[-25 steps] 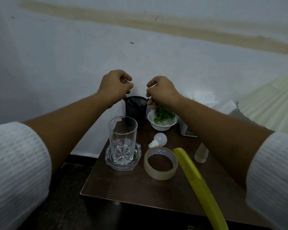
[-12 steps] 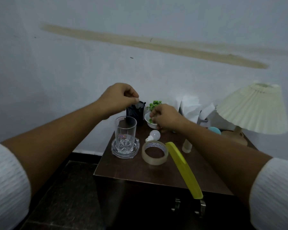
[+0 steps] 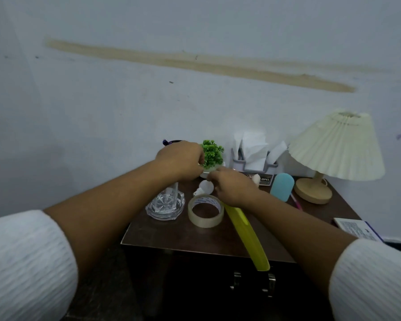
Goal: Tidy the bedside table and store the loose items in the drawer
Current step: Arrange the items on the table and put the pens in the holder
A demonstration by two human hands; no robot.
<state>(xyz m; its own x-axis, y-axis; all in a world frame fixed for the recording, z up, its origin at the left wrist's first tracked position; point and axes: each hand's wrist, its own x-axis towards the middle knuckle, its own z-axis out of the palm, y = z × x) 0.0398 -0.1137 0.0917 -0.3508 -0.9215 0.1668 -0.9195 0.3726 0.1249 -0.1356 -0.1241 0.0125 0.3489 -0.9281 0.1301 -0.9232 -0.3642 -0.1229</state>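
Two hands are hanging close together in the middle of the frame. The right hand [image 3: 232, 187] is hovering nearest the white bulb [image 3: 205, 186], which is lying on the worktop [image 3: 167, 232] just left of its curled fingers [image 3: 214, 180]. The left hand [image 3: 178, 161] is sitting higher, also curled. I cannot tell whether either is pinching anything.
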